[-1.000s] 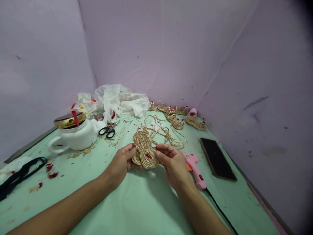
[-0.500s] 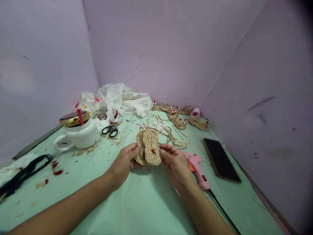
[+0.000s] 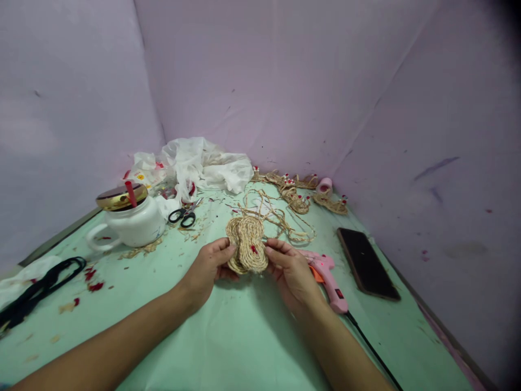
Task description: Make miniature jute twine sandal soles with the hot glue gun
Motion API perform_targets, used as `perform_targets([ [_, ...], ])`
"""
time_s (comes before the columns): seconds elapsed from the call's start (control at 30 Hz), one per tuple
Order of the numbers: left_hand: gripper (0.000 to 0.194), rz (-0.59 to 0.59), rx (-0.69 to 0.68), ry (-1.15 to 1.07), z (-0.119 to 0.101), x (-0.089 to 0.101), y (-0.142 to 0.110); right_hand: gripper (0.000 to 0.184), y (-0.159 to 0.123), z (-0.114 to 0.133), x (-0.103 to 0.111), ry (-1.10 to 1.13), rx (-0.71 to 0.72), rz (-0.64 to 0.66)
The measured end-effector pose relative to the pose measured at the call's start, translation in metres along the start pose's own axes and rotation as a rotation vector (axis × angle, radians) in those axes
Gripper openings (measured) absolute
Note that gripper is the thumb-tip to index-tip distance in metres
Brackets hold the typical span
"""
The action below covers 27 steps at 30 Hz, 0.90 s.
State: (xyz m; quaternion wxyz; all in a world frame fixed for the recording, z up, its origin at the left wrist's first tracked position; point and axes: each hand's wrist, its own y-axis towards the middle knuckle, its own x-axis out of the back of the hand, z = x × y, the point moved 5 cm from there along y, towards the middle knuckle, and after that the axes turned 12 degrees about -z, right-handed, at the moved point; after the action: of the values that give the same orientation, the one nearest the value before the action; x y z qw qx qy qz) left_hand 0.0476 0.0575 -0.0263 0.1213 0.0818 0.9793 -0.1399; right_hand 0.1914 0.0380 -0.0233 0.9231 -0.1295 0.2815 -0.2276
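Two small soles of coiled straw braid overlap in front of me, just above the table. My left hand (image 3: 211,263) pinches the rear sole (image 3: 233,239) by its left edge. The front sole (image 3: 253,250), with a small red mark near its lower end, is gripped at the right edge by my right hand (image 3: 287,266); some of the fingers are hidden behind it. Beyond the soles lies a loose tangle of braided straw cord (image 3: 285,220). A pink glue gun (image 3: 331,285) rests beside my right wrist, a small red light lit on it.
A black phone (image 3: 366,263) lies at right. At left stand a white mug (image 3: 136,225) with a gold lid, black-handled scissors (image 3: 183,216) and a black cord bundle (image 3: 44,288). Crumpled white plastic (image 3: 207,163) and several finished straw slippers (image 3: 299,201) line the back.
The two soles have slid slightly closer together, the front one covering more of the rear one. Both hands keep their hold, and the view has shifted a little.
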Motion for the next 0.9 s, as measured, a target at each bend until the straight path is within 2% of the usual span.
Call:
perform_targets([
  [0.13,0.025,0.016,-0.008,0.02,0.002,0.0,0.001,0.027,0.001,0.0,0.001,-0.033,0.02,-0.014],
  [0.4,0.025,0.035,0.01,0.013,0.002,-0.001,0.002,0.026,0.005,0.002,0.004,-0.144,0.148,-0.054],
  [0.67,0.019,0.019,0.019,-0.007,0.002,0.0,0.001,0.03,0.007,0.025,0.014,-0.063,0.262,-0.145],
  [0.9,0.023,-0.002,0.021,0.005,0.001,0.001,0.001,0.029,0.006,0.023,0.012,-0.061,0.261,-0.146],
])
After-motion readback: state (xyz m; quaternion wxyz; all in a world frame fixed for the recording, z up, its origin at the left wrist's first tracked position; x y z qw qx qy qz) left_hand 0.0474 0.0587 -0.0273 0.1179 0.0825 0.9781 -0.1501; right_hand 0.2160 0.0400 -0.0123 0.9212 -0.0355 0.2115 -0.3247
